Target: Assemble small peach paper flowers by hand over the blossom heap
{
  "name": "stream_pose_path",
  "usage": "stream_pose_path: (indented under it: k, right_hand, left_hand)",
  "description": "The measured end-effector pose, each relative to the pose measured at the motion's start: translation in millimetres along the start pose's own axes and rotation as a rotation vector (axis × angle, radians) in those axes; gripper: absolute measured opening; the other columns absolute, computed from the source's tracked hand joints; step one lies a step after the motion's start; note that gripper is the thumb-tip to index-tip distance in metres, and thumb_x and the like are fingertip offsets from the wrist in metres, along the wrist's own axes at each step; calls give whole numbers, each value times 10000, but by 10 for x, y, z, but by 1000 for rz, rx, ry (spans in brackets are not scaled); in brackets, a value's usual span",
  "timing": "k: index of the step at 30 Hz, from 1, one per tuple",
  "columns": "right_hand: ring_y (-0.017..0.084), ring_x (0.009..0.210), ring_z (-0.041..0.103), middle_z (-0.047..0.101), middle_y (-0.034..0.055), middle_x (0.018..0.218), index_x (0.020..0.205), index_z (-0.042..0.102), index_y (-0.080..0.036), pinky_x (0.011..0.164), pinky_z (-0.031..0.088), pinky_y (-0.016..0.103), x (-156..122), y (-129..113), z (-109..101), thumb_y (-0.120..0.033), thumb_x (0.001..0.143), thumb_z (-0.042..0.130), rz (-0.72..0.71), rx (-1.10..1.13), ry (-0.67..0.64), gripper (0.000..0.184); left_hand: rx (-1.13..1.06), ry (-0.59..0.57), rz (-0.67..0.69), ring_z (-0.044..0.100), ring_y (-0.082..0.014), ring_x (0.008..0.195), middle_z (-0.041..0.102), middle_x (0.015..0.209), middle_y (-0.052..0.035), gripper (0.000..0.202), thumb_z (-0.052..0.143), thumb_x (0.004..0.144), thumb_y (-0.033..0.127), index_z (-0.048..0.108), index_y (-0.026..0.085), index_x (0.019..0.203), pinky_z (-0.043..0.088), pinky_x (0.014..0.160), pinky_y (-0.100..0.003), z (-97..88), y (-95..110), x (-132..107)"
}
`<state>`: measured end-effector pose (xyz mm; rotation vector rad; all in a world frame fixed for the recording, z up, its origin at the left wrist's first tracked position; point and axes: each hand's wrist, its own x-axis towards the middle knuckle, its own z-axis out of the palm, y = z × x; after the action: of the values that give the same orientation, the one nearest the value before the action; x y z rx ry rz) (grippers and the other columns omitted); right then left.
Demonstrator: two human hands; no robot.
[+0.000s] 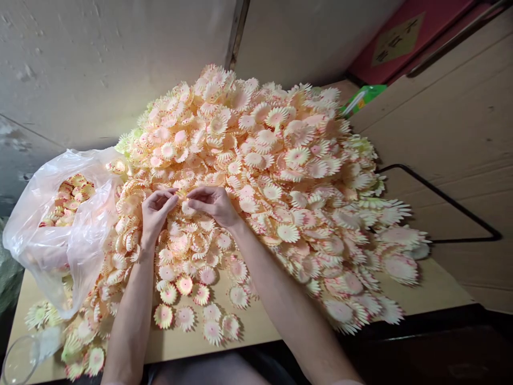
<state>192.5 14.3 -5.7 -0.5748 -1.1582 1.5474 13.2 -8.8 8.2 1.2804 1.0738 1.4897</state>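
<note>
A big heap of cream and pink petal discs [280, 176], shaped like small flowers, covers a wooden table [433, 289]. My left hand [155, 211] and my right hand [212, 205] meet over the near left side of the heap. Both have their fingers pinched together on a small petal piece [184, 202] held between them. Loose discs [188, 299] lie flat on the table between my forearms.
A clear plastic bag [60, 235] with more petal discs inside sits at the left. A glass rim [16, 361] shows at the bottom left corner. A black wire frame [452, 206] leans on cardboard at the right. A green box [363, 99] lies behind the heap.
</note>
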Motion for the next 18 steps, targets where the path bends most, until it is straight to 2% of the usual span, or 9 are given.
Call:
stream_pose_path:
  k: [2,4,7,9,11,14,16,18]
  right_hand:
    - [106,664,606,690,17,744,841,765,-168,630,509,229,10,27,19,-225,530,910,-1,-41,-20,348]
    - [107,677,619,704,21,770,826,758,-164,641,518,230,23,39,23,-237,527,917,-4,-28,25,347]
    - [117,718,643,725,33,826,786,746,-161,665,530,233,36,22,18,-272,534,917,8,9,88,324]
    - [106,688,631,721,30,809,791,750,-161,637,515,222,33,-3,16,-290,558,909,16,7,81,311]
    - [95,660,617,715,26,793,798,757,-163,609,496,211,23,-25,16,-300,576,902,24,-4,52,299]
    - [94,671,611,708,26,780,786,765,-163,615,486,208,6,-33,17,-309,582,901,41,-21,1,286]
    - [85,642,585,694,20,751,786,767,-162,594,467,204,1,-25,12,-326,584,901,53,-26,-13,292]
    - [79,609,558,685,18,737,807,773,-165,564,444,201,0,-15,2,-359,605,892,68,-28,-28,304]
  left_hand:
    - [0,-84,-6,687,-185,992,707,1152,-117,219,811,744,314,708,142,831,546,778,-240,-9,41,-16]
    - [-5,-170,17,655,-236,1140,693,1213,-125,202,805,756,296,742,160,890,538,917,-307,-29,65,-21]
    - [-11,-240,73,607,-246,1242,685,1244,-111,221,824,730,227,765,188,939,477,1062,-357,-46,51,-14]
    - [-32,-226,76,631,-221,1202,695,1227,-88,303,848,692,186,760,214,980,491,1050,-348,-38,17,-6]
    - [-51,-187,79,668,-194,1120,714,1178,-66,383,866,659,168,747,234,1017,537,977,-319,-21,-18,0]
    - [-36,-147,105,696,-169,1004,729,1103,-50,407,883,634,180,736,230,1010,571,882,-282,-7,-48,0]
    - [-10,-146,95,698,-164,981,723,1117,-53,414,884,638,200,739,227,1024,571,884,-280,-14,-48,-3]
    - [19,-181,77,686,-182,1045,705,1182,-69,445,875,659,216,744,239,1084,559,933,-299,-29,-34,-3]
